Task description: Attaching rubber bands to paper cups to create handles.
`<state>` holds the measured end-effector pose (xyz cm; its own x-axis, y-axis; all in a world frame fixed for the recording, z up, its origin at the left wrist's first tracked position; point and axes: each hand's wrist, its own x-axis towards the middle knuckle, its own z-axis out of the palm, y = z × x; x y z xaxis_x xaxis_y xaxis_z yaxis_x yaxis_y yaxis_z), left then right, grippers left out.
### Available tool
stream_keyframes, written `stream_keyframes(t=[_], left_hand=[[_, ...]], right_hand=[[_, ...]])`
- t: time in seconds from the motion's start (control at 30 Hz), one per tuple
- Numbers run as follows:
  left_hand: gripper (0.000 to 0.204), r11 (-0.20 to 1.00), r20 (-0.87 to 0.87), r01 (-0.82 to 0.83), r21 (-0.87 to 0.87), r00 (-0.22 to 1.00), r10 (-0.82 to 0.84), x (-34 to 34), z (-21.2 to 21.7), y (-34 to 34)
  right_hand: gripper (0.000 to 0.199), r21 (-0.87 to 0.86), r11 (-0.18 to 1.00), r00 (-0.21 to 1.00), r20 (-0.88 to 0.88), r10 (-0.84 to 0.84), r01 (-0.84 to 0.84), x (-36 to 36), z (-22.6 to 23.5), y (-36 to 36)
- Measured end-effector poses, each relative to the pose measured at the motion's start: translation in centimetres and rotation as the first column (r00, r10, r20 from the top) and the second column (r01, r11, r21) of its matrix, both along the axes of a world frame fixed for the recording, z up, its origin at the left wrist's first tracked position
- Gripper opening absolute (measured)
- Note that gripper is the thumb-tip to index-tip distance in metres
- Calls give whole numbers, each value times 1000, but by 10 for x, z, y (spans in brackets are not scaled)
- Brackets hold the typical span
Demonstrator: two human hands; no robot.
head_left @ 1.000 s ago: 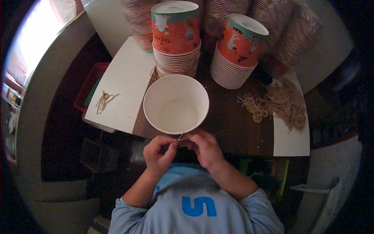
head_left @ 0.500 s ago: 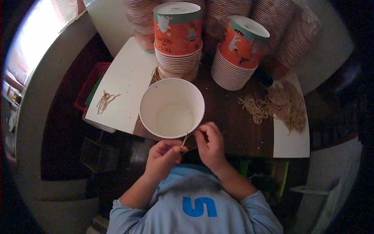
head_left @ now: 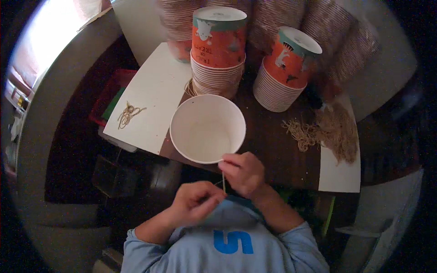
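A white-lined paper bucket stands at the front of the table, its mouth tilted toward me. My right hand is closed at the near right of its rim, the fingertips pinching a thin tan string there. Below it, close to my shirt, my left hand pinches the lower part of that string between thumb and fingers. The string runs nearly straight between both hands. Where it meets the bucket is hidden behind my right fingers.
Behind the bucket rises an upside-down stack of orange and green printed buckets; a second stack is to its right. Wrapped stacks line the back. A string bundle lies right, several loose strings left.
My left hand has drawn down toward my body, stretching the string longer. My right hand has closed in at the bucket's rim. The whole view has shifted slightly.
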<state>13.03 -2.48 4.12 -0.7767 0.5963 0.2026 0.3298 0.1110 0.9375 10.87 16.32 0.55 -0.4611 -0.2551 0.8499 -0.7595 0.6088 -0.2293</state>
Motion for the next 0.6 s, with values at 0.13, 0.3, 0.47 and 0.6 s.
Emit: stream_keyframes(t=[0.13,0.3,0.47,0.6], left_hand=[[8,991,83,104,89,990,-111,3,15,2],[13,993,320,-22,112,947,-15,-7,30,-15],[22,994,536,107,-34,841,-73,-38,37,-63],[20,985,492,51,-165,870,38,-55,28,-104]], right_hand=[[28,-85,996,995,90,39,-32,-12,2,13],[21,-43,985,943,284,170,-165,-18,24,45],[15,-174,957,800,526,290,-233,-23,52,106],[15,-277,936,584,732,351,-215,-28,59,149]])
